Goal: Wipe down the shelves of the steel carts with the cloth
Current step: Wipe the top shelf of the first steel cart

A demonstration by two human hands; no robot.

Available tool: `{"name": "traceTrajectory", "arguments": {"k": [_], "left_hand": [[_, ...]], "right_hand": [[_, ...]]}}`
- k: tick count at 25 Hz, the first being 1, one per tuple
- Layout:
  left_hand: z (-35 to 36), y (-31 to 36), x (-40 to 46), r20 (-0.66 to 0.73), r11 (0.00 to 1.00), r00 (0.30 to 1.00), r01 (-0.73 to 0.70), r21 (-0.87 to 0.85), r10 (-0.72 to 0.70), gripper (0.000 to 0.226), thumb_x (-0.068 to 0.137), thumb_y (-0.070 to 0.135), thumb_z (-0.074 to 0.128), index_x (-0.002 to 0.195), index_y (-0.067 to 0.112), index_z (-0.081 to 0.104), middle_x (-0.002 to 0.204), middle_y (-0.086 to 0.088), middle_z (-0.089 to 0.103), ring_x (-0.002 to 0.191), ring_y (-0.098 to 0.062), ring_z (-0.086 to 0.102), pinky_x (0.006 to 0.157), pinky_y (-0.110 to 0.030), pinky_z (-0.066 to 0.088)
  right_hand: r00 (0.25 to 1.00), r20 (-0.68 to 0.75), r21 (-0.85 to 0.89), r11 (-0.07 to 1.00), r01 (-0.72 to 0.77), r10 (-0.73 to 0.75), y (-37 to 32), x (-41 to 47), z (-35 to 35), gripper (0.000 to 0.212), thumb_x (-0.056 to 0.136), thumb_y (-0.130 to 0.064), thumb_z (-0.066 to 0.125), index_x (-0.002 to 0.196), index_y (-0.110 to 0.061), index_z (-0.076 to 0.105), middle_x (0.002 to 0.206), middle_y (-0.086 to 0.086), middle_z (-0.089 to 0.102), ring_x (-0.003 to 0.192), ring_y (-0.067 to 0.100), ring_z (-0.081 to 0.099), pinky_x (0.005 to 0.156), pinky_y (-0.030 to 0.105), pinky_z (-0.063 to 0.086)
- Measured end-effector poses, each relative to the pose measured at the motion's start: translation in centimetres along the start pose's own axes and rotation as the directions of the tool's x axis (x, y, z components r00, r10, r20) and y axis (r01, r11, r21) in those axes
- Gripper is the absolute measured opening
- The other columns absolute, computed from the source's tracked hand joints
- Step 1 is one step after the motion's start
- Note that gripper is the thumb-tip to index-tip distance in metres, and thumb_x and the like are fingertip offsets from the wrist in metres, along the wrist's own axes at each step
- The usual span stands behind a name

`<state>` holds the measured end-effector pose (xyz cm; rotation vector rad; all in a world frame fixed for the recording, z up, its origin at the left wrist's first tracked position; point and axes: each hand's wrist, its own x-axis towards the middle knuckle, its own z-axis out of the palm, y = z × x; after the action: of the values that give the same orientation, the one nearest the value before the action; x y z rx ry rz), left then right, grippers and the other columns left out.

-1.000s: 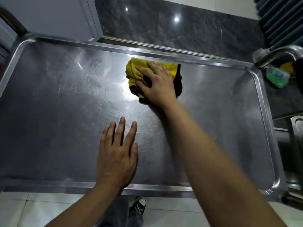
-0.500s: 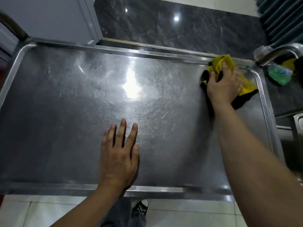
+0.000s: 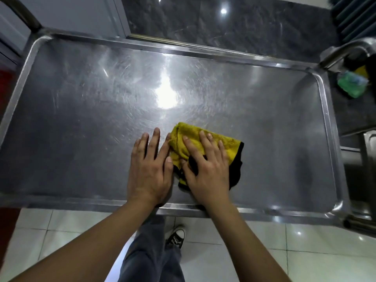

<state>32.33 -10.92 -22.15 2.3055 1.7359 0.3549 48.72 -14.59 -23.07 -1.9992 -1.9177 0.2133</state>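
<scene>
Cloth lies under the right hand's spread fingers on the shelf, left hand flat beside it.

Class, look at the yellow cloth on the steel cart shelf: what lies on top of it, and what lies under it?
The right hand presses flat on the yellow and black cloth. Under it lies the steel cart shelf; the covered patch cannot be seen.
</scene>
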Motion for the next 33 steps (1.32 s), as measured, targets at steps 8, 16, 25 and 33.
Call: {"name": "traceTrajectory", "arguments": {"k": [8,16,25,33], "left_hand": [[0.3,0.2,0.1,-0.008,1.000,1.000,0.010,0.003,-0.010,0.058,0.102,0.036,0.022,0.155,0.018,0.038,0.163,-0.015,0.032,0.146,-0.041,0.030,0.120,-0.055,0.023],[1.0,-1.0,-0.4,-0.038,1.000,0.999,-0.017,0.006,0.018,0.058,0.102,0.036,0.021,0.155,0.021,0.038,0.163,-0.015,0.031,0.144,-0.043,0.029,0.120,-0.055,0.020],[0.0,0.6,-0.5,-0.027,1.000,1.000,0.008,0.015,-0.008,0.059,0.099,0.037,0.027,0.149,0.013,0.046,0.157,-0.021,0.037,0.137,-0.047,0.034,0.117,-0.058,0.025],[4.4,12.9,-2.1,0.158,0.950,0.941,-0.310,0.038,0.301,0.065,0.100,0.041,0.021,0.160,0.017,0.021,0.169,-0.011,0.016,0.156,-0.030,0.012,0.128,-0.046,0.007]], "right_hand": [[0.928,-0.106,-0.049,0.931,-0.362,0.356,5.0,8.9,-1.4,0.055,0.099,-0.049,0.049,0.151,-0.033,0.045,0.163,0.010,0.033,0.153,0.028,0.025,0.126,0.046,0.010],[0.992,-0.005,0.006,0.992,-0.126,0.126,-0.9,-5.4,-1.6,0.053,0.098,-0.046,0.052,0.150,-0.035,0.047,0.163,0.006,0.035,0.153,0.022,0.025,0.125,0.047,0.016],[0.769,-0.190,-0.039,0.778,-0.627,0.610,16.1,-11.0,-10.0,0.055,0.099,-0.048,0.052,0.152,-0.036,0.042,0.165,0.005,0.030,0.153,0.026,0.023,0.124,0.048,0.019],[0.774,-0.254,-0.082,0.785,-0.615,0.580,17.8,-11.1,-9.9,0.056,0.100,-0.050,0.049,0.152,-0.032,0.043,0.162,0.009,0.035,0.151,0.030,0.027,0.123,0.049,0.021]]}}
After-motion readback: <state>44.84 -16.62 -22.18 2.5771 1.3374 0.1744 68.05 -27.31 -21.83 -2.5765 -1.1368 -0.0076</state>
